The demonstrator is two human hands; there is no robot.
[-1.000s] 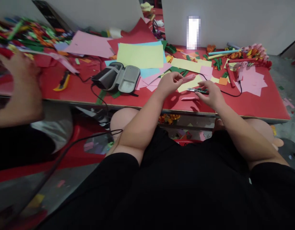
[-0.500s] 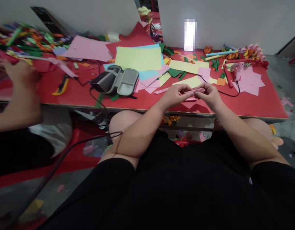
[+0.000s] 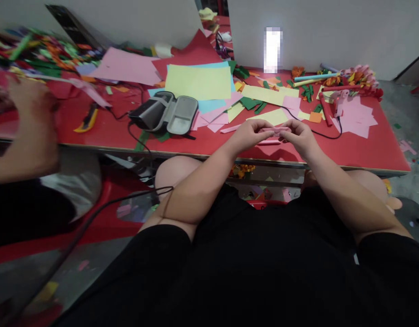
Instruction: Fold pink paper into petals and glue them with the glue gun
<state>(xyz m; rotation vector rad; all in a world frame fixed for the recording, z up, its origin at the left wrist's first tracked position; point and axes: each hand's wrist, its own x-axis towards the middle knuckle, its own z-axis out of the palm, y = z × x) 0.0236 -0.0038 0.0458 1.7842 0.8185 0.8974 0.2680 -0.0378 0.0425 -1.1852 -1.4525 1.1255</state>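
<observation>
Between my two hands, just above the front edge of the red table [image 3: 209, 138], is a narrow folded strip of pink paper [image 3: 276, 130]. My left hand [image 3: 252, 135] pinches its left end, and my right hand [image 3: 298, 135] pinches the right end. Below the fingers another pink paper strip [image 3: 269, 142] lies on the table. A third pink strip [image 3: 231, 129] sticks out to the left of my left hand. Pale yellow paper [image 3: 268, 117] lies just beyond my fingers.
An open grey zip case [image 3: 182, 116] sits left of my hands, near stacked coloured sheets [image 3: 198, 81]. A pink glue gun [image 3: 340, 103] and paper flowers [image 3: 361, 77] are at right. Further left lies a yellow cutter [image 3: 88, 119], beside a co-worker's arm [image 3: 35, 122].
The pink strip in my fingers has turned from slightly slanted to nearly level. My hands stay in about the same place. The co-worker's hand at left has shifted slightly.
</observation>
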